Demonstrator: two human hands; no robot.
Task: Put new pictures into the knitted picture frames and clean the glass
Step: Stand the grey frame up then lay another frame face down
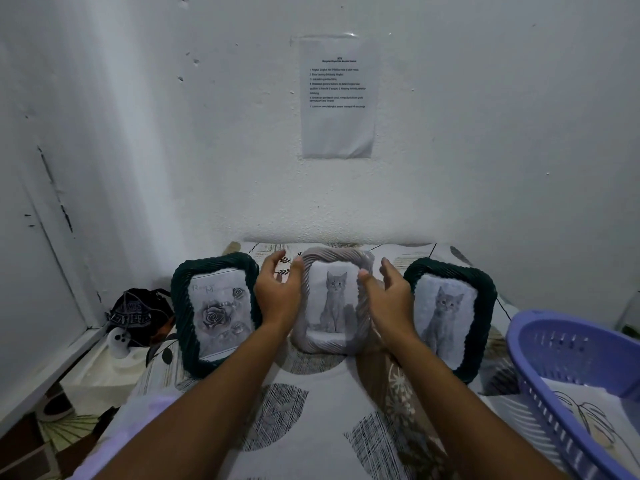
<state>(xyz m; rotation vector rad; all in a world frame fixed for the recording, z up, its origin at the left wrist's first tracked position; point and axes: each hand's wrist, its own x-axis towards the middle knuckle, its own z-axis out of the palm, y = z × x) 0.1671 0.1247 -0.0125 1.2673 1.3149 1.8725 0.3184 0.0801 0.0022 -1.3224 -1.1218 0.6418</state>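
Your two hands flank the pale grey knitted picture frame with the seated kitten print (334,301), which stands upright in the middle of the row on the patterned tablecloth (311,427), its long axis vertical and its top leaning back towards the wall. From your left hand (278,294) the frame lies at three o'clock; from your right hand (388,294) it lies at nine o'clock. Both hands are relaxed and uncurled, fingers loosely spread, thumbs turned inward. The left fingertips look to be at or just touching the frame's left edge near the top corner, and the right thumb sits over the right edge; firm contact cannot be told. Neither hand is clearly nearer, so a two-sided grasp looks like the natural move.

The dark green knitted frame with the rose print (214,313) stands just beside at nine o'clock, and the dark green knitted frame with the kitten print (450,313) at three o'clock, so keep your knuckles off both. A lilac plastic basket (554,344) sits at four o'clock.
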